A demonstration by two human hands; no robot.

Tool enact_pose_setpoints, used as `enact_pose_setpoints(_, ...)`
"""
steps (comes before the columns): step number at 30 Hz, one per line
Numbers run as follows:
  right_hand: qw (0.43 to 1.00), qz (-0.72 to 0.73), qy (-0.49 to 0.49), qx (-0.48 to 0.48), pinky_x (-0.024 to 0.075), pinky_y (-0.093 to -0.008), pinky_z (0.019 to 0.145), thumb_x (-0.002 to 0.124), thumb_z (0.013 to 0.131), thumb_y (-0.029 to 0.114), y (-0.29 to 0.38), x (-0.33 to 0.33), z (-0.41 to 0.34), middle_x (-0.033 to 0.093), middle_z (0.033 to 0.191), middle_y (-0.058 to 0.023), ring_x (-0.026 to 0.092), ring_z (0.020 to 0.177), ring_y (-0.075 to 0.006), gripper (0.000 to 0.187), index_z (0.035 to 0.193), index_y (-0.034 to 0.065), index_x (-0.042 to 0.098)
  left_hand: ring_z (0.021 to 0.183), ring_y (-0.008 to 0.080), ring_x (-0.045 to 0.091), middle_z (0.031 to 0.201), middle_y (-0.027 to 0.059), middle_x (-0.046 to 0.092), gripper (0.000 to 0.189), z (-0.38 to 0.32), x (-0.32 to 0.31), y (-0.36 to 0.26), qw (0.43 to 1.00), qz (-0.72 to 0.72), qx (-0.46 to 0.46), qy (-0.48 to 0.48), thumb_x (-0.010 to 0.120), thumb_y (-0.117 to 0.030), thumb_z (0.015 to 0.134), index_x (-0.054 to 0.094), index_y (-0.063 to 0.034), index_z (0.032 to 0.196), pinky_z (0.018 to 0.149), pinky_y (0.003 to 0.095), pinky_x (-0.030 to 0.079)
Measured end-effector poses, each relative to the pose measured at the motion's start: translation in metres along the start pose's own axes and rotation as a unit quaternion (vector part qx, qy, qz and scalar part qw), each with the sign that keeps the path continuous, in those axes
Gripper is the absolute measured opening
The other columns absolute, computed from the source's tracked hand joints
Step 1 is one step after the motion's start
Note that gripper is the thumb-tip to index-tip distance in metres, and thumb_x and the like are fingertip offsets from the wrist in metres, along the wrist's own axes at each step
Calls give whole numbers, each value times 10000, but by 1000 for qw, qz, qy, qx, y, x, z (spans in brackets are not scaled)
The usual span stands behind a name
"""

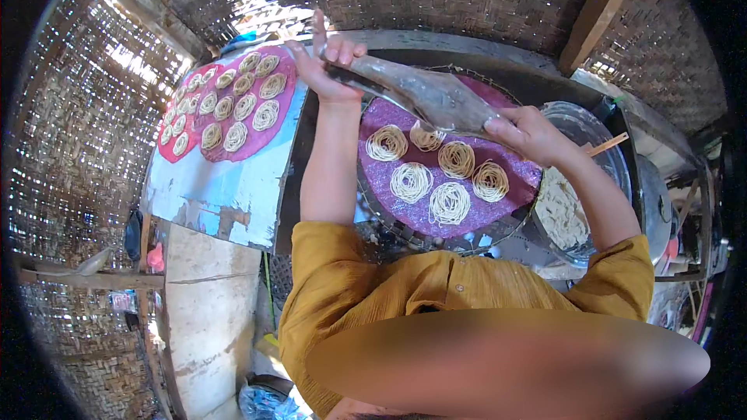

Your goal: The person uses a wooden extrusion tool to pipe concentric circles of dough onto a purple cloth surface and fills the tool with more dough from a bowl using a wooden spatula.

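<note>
A long, worn wooden hand press [435, 93], smeared with pale residue, slants in front of me above a purple sheet [379, 181]. Several fingers of my left hand [335, 73] curl over its far-left end, with the thumb and one finger pointing away. At the lower right end, my right hand [528, 134] grips it. Below lie several coiled nests of pale strands, among them a white one [449, 203] and a tan one [456, 159]. The press partly hides another nest [426, 136]. The sheet rests on a round tray with a thin rim [373, 210].
On my right, a clear basin [621, 181] holds pale dough [563, 210]; a wooden handle [608, 144] leans there. A metal pot [653, 204] stands beyond. To the left, a blue-white board [245, 204] bears pink and purple sheets of nests. Woven walls [443, 0] surround the workspace.
</note>
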State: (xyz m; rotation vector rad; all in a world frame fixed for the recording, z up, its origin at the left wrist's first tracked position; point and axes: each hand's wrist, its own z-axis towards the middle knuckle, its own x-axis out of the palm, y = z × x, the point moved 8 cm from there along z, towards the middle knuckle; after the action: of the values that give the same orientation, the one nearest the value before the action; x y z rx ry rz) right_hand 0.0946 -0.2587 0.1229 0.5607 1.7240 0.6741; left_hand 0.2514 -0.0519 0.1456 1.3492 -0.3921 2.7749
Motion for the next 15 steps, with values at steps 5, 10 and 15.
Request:
enact_pose_setpoints(5, 999, -26, -32, -8, 413, -311, 504, 467, 787, 478, -16, -8, -10, 521, 575, -82, 506, 518, -156, 520, 935, -11, 560, 456, 100, 383, 493, -55, 374, 576, -7, -16, 30, 996, -26, -47, -69, 320, -606, 800, 526, -156, 1093, 575, 313, 396)
enact_pose_setpoints(10, 995, -73, -49, -41, 391, -282, 465, 483, 788, 446, -22, -14, -13, 507, 565, -58, 473, 489, -116, 474, 849, -20, 550, 854, 231, 521, 944, 97, 553, 691, -7, -14, 68, 984, -83, -146, -55, 266, -627, 776, 474, -77, 1138, 765, 383, 420)
enact_pose_setpoints(15, 994, -41, -83, -52, 387, -390, 548, 511, 763, 464, -29, -17, -11, 521, 615, -205, 519, 570, -282, 502, 775, -38, 546, 1105, 246, 393, 1201, 121, 425, 461, -65, -45, 133, 831, 400, -386, -21, 426, -298, 819, 402, -39, 1200, 941, 397, 309)
